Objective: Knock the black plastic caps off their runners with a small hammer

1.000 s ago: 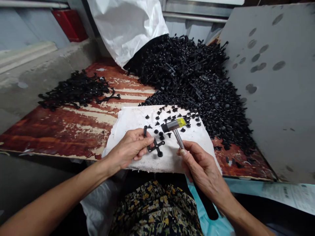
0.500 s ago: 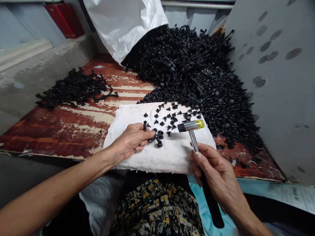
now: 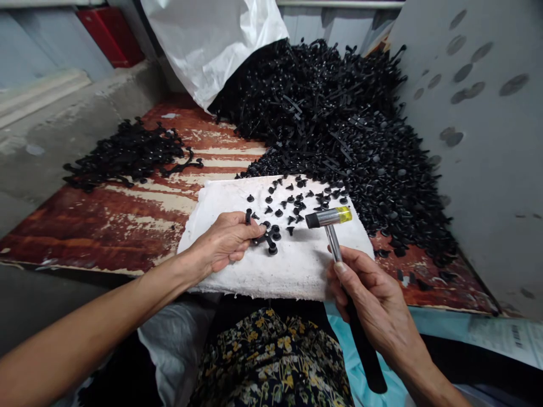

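Observation:
My left hand (image 3: 231,240) pinches a black branched part with round knobbed ends (image 3: 265,237), just above the white cloth pad (image 3: 237,277). In my right hand (image 3: 367,282) is a mallet (image 3: 328,217), its metal head having one black face and one yellow face. I grip it where the metal shaft meets the black handle, and the head hangs above the pad's right side. Several small black stud-like pieces (image 3: 297,204) with flat round heads lie scattered over the far half of the pad. Fingers hide some of the held part.
A big heap of black parts (image 3: 339,113) rises behind the pad and to its right. At the left, a smaller pile of black knobbed parts (image 3: 131,150) lies on the worn red board (image 3: 85,220). A white sack (image 3: 220,45) hangs behind; a grey panel (image 3: 479,169) bounds the right.
The held part has tilted slightly, its near knob shifting a little left and toward me. Both hands keep almost the same positions, and the mallet stays raised.

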The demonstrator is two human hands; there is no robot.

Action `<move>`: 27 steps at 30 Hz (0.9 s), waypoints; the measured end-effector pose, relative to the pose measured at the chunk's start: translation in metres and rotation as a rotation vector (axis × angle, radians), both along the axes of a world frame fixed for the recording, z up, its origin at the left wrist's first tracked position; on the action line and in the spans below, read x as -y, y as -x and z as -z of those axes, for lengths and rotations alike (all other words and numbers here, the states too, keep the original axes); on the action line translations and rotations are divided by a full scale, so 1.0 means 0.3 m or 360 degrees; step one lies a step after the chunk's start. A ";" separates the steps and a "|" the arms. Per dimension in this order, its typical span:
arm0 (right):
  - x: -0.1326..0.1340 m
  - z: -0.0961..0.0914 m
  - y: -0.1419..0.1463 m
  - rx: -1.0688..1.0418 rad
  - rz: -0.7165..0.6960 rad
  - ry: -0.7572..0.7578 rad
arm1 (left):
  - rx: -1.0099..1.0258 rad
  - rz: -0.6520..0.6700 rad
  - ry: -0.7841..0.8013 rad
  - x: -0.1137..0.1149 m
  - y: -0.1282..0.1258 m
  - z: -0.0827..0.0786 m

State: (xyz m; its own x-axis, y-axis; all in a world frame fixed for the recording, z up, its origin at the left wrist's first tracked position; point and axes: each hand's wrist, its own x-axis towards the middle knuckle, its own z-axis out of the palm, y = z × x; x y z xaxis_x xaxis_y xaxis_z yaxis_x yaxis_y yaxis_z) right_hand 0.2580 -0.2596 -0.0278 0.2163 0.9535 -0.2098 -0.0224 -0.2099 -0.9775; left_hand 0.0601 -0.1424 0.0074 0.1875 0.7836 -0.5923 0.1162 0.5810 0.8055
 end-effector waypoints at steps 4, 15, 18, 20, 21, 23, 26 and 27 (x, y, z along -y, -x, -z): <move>-0.001 0.000 0.000 0.0014 -0.0013 0.0000 | -0.0002 0.0008 -0.0011 0.000 -0.001 0.001; 0.000 0.007 -0.002 0.0032 -0.0003 -0.0032 | -0.0008 0.0003 -0.0010 0.004 -0.012 -0.003; 0.000 0.005 -0.001 0.0036 -0.0005 -0.0029 | -0.0014 0.0015 -0.0020 0.000 -0.009 0.005; 0.000 0.005 -0.001 0.0031 -0.0003 -0.0022 | -0.0020 0.0032 -0.0026 -0.003 -0.007 0.008; 0.000 0.006 -0.002 0.0026 -0.0003 -0.0017 | -0.0027 0.0039 -0.0027 -0.003 -0.006 0.009; 0.001 0.008 -0.004 0.0020 -0.0006 -0.0019 | -0.0044 0.0051 -0.0026 -0.004 -0.006 0.008; 0.003 0.011 -0.005 0.0026 -0.0003 -0.0026 | -0.0074 0.0073 -0.0019 -0.004 -0.010 0.002; 0.004 0.011 -0.005 0.0027 -0.0005 -0.0023 | -0.0083 0.0077 -0.0015 -0.004 -0.012 0.000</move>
